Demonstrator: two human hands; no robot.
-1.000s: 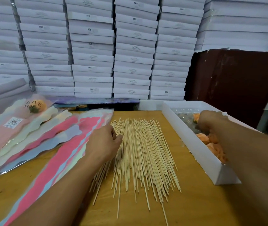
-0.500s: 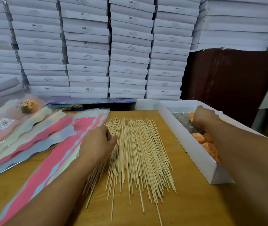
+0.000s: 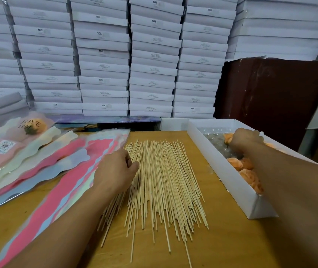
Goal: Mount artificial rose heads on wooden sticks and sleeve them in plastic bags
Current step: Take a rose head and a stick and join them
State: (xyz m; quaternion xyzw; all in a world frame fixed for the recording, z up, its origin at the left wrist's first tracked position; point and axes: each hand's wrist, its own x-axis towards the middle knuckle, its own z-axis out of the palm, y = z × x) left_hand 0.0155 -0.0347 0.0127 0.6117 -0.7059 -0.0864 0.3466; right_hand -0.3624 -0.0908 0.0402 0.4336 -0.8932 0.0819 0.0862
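A loose pile of thin wooden sticks (image 3: 164, 182) lies fanned out on the middle of the wooden table (image 3: 222, 244). My left hand (image 3: 115, 171) rests on the pile's left edge, fingers curled onto the sticks. To the right stands a long white box (image 3: 231, 182) holding several orange rose heads (image 3: 245, 169) on clear plastic. My right hand (image 3: 245, 138) is inside the box at its far end, fingers curled round an orange rose head (image 3: 227, 138). Pink, blue and iridescent plastic bags (image 3: 61, 171) lie spread on the left.
One sleeved rose in a "LOVE YOU" bag (image 3: 32, 126) lies at the far left. A wall of stacked white boxes (image 3: 150, 60) rises behind the table. A dark brown panel (image 3: 270, 89) stands at the back right.
My left hand has stayed on the left edge of the sticks. My right hand remains in the box's far end, closing on a rose head. The view shifted slightly.
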